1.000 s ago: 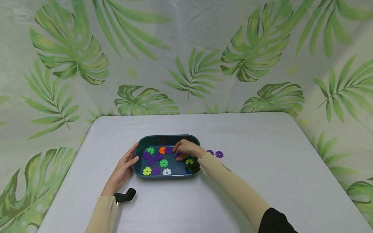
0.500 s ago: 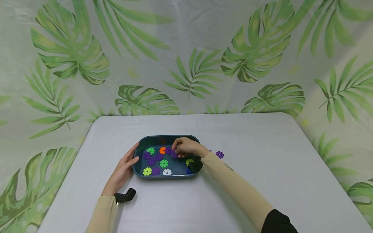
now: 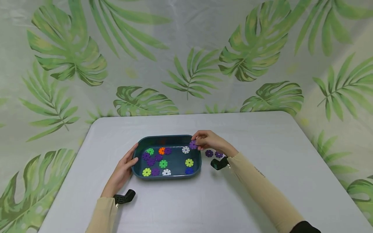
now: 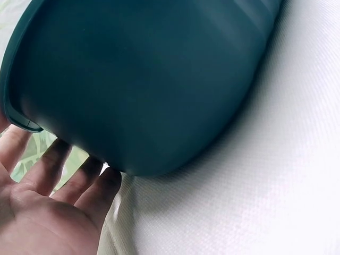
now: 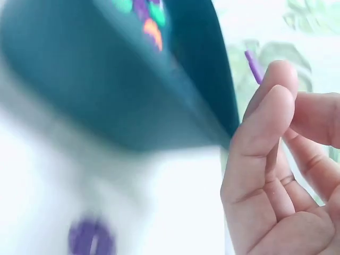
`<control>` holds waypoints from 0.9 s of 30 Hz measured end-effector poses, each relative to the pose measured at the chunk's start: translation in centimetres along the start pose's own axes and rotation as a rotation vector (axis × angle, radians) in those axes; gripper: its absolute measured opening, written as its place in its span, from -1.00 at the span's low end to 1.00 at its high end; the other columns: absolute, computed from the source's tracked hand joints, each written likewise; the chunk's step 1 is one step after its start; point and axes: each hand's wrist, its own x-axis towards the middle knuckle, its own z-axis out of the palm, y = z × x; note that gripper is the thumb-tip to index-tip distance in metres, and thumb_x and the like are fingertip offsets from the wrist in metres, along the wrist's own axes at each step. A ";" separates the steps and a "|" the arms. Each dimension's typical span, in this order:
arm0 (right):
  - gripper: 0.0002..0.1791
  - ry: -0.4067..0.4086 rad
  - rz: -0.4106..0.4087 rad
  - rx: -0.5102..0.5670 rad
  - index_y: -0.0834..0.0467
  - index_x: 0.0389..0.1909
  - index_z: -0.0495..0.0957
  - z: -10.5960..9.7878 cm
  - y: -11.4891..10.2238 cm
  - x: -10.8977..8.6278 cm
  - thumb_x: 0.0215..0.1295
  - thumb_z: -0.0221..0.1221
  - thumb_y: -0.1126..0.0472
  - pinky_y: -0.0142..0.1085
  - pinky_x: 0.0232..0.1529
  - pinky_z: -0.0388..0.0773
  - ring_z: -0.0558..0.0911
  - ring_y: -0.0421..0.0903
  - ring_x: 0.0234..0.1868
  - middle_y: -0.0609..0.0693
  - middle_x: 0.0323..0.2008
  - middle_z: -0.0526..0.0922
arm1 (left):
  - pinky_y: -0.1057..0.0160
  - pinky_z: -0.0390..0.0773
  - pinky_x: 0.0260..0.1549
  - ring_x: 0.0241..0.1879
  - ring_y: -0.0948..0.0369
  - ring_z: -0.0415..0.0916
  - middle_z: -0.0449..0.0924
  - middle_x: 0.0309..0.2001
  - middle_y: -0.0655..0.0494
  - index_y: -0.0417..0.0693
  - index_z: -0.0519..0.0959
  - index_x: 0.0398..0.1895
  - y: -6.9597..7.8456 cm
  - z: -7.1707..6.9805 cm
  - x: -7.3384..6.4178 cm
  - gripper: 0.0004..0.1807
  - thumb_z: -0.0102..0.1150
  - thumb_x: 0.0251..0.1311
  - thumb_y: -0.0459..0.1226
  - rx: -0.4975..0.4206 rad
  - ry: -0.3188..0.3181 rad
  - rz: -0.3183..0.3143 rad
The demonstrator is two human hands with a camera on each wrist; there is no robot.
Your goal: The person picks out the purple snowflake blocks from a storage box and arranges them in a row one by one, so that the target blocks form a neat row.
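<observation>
A dark teal tray (image 3: 175, 176) with rounded ends lies on the white table, several notched plastic discs inside it. My left hand (image 3: 122, 171) holds the tray's left end; in the left wrist view its fingers (image 4: 95, 186) meet the outer wall. Over the tray's back right corner, my right hand (image 3: 211, 140) pinches a purple notched disc (image 3: 193, 144) between thumb and fingertips. In the right wrist view that disc (image 5: 254, 67) shows edge-on beyond the fingertips. A white disc (image 3: 186, 149) lies in the tray just left of this hand.
Two purple discs (image 3: 209, 153) lie on the table (image 3: 247, 136) right of the tray, under the right wrist. Inside the tray are an orange disc (image 3: 162, 150), a blue disc (image 3: 189, 170) and others in green, yellow, purple and white. A leaf-print cloth (image 3: 189, 71) hangs behind.
My right hand has lifted a purple disc and carried it right, from inside the tray to above its back right corner. A white disc is now uncovered. The left hand stays put.
</observation>
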 end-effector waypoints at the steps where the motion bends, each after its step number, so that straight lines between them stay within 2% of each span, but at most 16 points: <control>1: -0.76 0.018 0.004 0.006 0.36 -0.01 0.44 -0.7 0.4 -0.6 0.36 0.04 0.36 -0.22 -0.30 0.56 0.53 -0.11 -0.44 0.06 -0.40 0.52 | -0.04 -0.27 0.36 0.47 0.14 -0.39 -0.28 0.53 0.13 0.07 -0.01 0.52 0.0 0.0 0.0 -0.37 -0.14 0.45 -0.35 0.000 -0.002 0.000; 8: -0.75 0.150 0.048 0.007 0.42 0.00 0.40 -5.5 4.2 -4.6 0.40 -0.01 0.34 -0.23 -0.25 0.58 0.52 -0.13 -0.42 0.07 -0.37 0.51 | -0.04 -0.26 0.36 0.47 0.15 -0.39 -0.29 0.53 0.13 0.07 -0.01 0.52 0.1 0.1 0.0 -0.37 -0.14 0.45 -0.35 0.002 0.003 -0.003; 13: -0.72 0.225 0.107 0.024 0.48 0.00 0.38 -7.6 7.2 -6.6 0.37 -0.02 0.38 -0.31 -0.32 0.59 0.53 -0.15 -0.45 0.11 -0.37 0.50 | -0.04 -0.28 0.36 0.47 0.15 -0.40 -0.29 0.53 0.12 0.06 -0.01 0.52 0.1 0.1 0.0 -0.37 -0.14 0.45 -0.36 0.002 0.013 -0.005; 19: -0.72 0.218 0.127 -0.019 0.51 0.00 0.38 -8.2 8.9 -7.5 0.37 -0.04 0.40 -0.31 -0.33 0.62 0.62 -0.10 -0.42 0.16 -0.31 0.52 | -0.03 -0.28 0.36 0.47 0.15 -0.39 -0.28 0.53 0.13 0.06 0.00 0.52 0.1 0.0 -0.1 -0.37 -0.15 0.45 -0.37 -0.002 0.012 -0.002; 23: -0.74 0.216 0.125 -0.096 0.50 -0.02 0.40 -8.0 8.9 -7.5 0.37 -0.04 0.41 -0.27 -0.34 0.63 0.65 -0.05 -0.41 0.18 -0.33 0.56 | -0.04 -0.27 0.36 0.47 0.15 -0.38 -0.27 0.53 0.13 0.06 0.00 0.52 0.1 0.1 -0.1 -0.37 -0.14 0.45 -0.36 -0.003 0.016 -0.003; 27: -0.75 0.258 0.141 -0.173 0.47 -0.06 0.44 -7.7 8.3 -7.4 0.30 -0.03 0.44 -0.25 -0.39 0.63 0.66 -0.04 -0.46 0.23 -0.34 0.59 | -0.05 -0.28 0.36 0.47 0.15 -0.39 -0.27 0.53 0.13 0.06 0.00 0.52 0.1 0.1 0.0 -0.37 -0.13 0.45 -0.34 0.004 0.018 -0.005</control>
